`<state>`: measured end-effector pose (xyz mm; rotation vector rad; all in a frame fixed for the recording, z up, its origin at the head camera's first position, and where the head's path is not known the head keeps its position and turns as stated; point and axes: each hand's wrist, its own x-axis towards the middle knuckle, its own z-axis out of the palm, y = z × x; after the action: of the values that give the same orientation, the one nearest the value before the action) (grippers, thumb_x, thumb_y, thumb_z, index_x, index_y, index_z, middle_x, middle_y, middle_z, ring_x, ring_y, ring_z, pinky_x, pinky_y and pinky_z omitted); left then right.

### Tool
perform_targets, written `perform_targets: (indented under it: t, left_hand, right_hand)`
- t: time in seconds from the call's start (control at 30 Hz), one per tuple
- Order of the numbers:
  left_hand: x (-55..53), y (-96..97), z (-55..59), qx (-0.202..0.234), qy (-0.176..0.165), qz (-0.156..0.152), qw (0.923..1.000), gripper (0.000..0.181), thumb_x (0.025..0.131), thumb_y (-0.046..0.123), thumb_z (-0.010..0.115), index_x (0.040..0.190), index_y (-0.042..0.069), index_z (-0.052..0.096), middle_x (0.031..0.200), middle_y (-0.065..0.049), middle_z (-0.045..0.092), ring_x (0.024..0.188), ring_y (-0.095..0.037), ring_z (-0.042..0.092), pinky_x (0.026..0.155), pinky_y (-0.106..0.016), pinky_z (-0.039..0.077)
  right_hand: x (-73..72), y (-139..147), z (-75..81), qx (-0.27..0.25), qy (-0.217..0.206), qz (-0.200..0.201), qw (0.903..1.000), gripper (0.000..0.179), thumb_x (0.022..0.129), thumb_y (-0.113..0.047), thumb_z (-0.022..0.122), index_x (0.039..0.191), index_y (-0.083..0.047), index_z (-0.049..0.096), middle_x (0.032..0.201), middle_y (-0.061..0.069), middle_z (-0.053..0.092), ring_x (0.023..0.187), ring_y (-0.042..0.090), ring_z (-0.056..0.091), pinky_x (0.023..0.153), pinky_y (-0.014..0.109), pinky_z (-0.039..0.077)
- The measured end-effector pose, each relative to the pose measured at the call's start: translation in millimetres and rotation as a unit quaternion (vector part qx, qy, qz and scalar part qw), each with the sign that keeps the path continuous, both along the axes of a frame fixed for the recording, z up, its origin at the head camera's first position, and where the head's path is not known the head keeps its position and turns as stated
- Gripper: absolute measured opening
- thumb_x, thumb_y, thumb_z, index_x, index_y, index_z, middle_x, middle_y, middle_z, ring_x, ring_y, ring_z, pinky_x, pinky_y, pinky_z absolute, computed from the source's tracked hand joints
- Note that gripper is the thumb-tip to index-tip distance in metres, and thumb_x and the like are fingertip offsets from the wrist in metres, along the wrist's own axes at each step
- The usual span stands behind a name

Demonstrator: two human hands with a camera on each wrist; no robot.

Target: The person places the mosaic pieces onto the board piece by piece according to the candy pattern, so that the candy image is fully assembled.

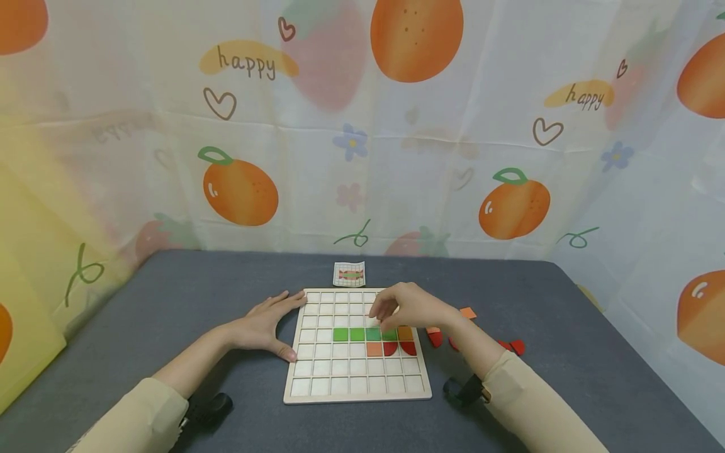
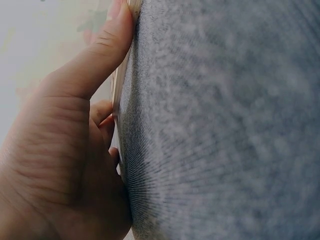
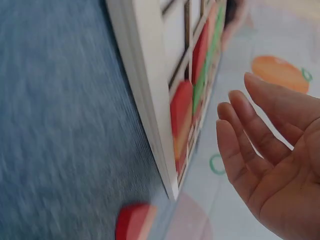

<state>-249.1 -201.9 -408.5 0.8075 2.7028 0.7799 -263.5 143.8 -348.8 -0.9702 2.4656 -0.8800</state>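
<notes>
A white wooden grid board [image 1: 320, 385] lies on the dark table. Along one row run several green square tiles [image 1: 340, 335], with an orange tile [image 1: 405, 334] at the row's right end. Below them sit a salmon square [image 1: 374, 349] and two rounded red tiles [image 1: 408, 348]. My left hand [image 1: 256, 326] rests spread against the board's left edge; its thumb [image 2: 112, 42] touches the rim. Over the right part of the green row is my right hand [image 1: 409, 304], fingers loosely bent. Its palm [image 3: 290, 195] and fingers show nothing held in the right wrist view.
Behind the board stands a small printed card [image 1: 349, 275] with a coloured grid pattern. Loose red pieces [image 1: 517, 346] and an orange piece [image 1: 467, 313] lie right of the board, some partly hidden by my right forearm. A fruit-patterned curtain [image 1: 317, 207] closes off the back.
</notes>
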Motion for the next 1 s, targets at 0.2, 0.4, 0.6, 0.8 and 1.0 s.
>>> perform_targets:
  t: [0.2,0.4,0.6,0.8,1.0]
  left_hand:
    - [-0.4,0.1,-0.5,-0.002,0.002,-0.001,1.0,0.114,0.068,0.054,0.084,0.156,0.01,0.028,0.167,-0.011,0.018,0.153,-0.048,0.008,0.115,-0.074,0.01]
    - [1.0,-0.2,-0.6,-0.003,0.001,0.005,1.0,0.114,0.068,0.055,0.084,0.157,0.011,0.028,0.168,-0.01,0.018,0.153,-0.047,0.008,0.114,-0.075,0.01]
    - [2.8,0.5,1.3,-0.005,-0.001,0.007,1.0,0.114,0.068,0.055,0.084,0.157,0.011,0.028,0.168,-0.01,0.018,0.153,-0.047,0.008,0.113,-0.076,0.01]
    - [2.9,1.8,2.1,-0.002,-0.006,0.008,1.0,0.114,0.068,0.056,0.084,0.157,0.011,0.028,0.167,-0.012,0.017,0.153,-0.048,0.008,0.113,-0.077,0.011]
    - [2.9,1.2,2.1,-0.005,-0.005,0.013,0.9999,0.115,0.067,0.055,0.084,0.157,0.012,0.028,0.168,-0.01,0.018,0.153,-0.047,0.008,0.114,-0.076,0.01]
  right_hand:
    - [-5.9,16,8.2,0.002,0.012,-0.047,0.9988,0.023,0.087,-0.012,0.074,0.11,-0.009,0.072,0.106,0.009,0.073,0.095,0.014,0.066,0.08,0.028,0.056]
    - [-13.9,41,9.8,0.0,0.018,-0.08,0.9966,0.028,0.088,-0.013,0.073,0.116,-0.008,0.07,0.115,0.013,0.071,0.103,0.02,0.066,0.089,0.035,0.056]
    - [-22.0,71,5.1,-0.005,0.016,-0.103,0.9945,0.032,0.089,-0.014,0.072,0.12,-0.004,0.068,0.123,0.016,0.069,0.116,0.032,0.065,0.097,0.043,0.055]
    - [-27.3,102,-2.3,0.004,0.011,-0.13,0.9915,0.035,0.09,-0.015,0.072,0.122,-0.003,0.066,0.128,0.018,0.067,0.121,0.036,0.062,0.098,0.044,0.055]
    - [-28.8,126,-7.0,0.008,-0.008,-0.156,0.9876,0.037,0.09,-0.016,0.071,0.124,-0.002,0.064,0.129,0.021,0.065,0.12,0.038,0.062,0.095,0.044,0.055]
